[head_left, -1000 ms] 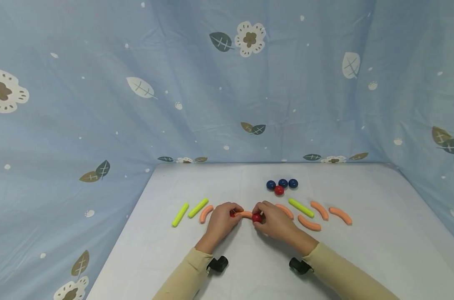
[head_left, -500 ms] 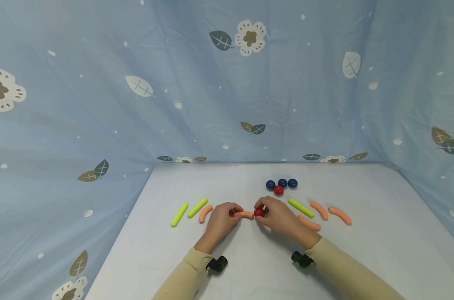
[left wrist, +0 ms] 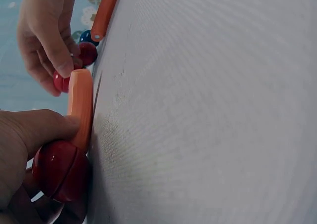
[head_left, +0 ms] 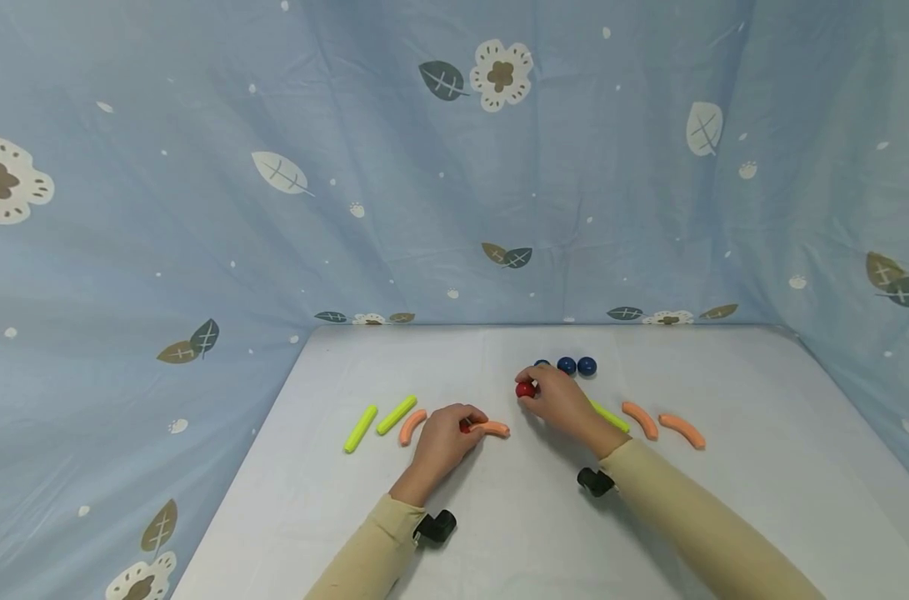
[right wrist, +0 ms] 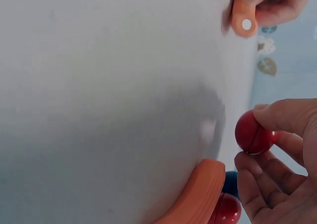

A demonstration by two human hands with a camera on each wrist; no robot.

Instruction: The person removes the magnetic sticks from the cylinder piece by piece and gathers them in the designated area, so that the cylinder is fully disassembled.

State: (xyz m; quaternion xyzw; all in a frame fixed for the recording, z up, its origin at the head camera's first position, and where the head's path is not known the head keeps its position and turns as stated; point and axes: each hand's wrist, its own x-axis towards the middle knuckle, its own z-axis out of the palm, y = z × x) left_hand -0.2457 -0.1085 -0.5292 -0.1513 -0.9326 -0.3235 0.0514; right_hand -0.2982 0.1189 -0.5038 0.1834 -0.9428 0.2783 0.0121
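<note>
My left hand [head_left: 445, 442] grips an orange curved magnetic rod [head_left: 493, 428] close over the table. A red ball [left wrist: 62, 170] sits at the rod's near end, under the thumb. The rod's free end, showing a pale round dot, points toward the right in the head view. My right hand [head_left: 562, 407] pinches a second red ball [head_left: 525, 390] between thumb and fingers, apart from the rod. Below that hand, the right wrist view shows another orange curved rod [right wrist: 198, 196] and a further red ball [right wrist: 229, 207].
Blue balls [head_left: 586, 366] lie at the back, partly behind the right hand. Two yellow-green straight rods [head_left: 360, 429] and a short orange rod [head_left: 412, 427] lie at left. On the right are another yellow-green rod [head_left: 611, 417] and orange curved rods [head_left: 682, 432]. A patterned blue curtain [head_left: 454, 167] surrounds the table.
My right hand has moved away from the orange rod's free end, back toward the blue balls, carrying the red ball. The left hand stays where it was, still gripping the rod.
</note>
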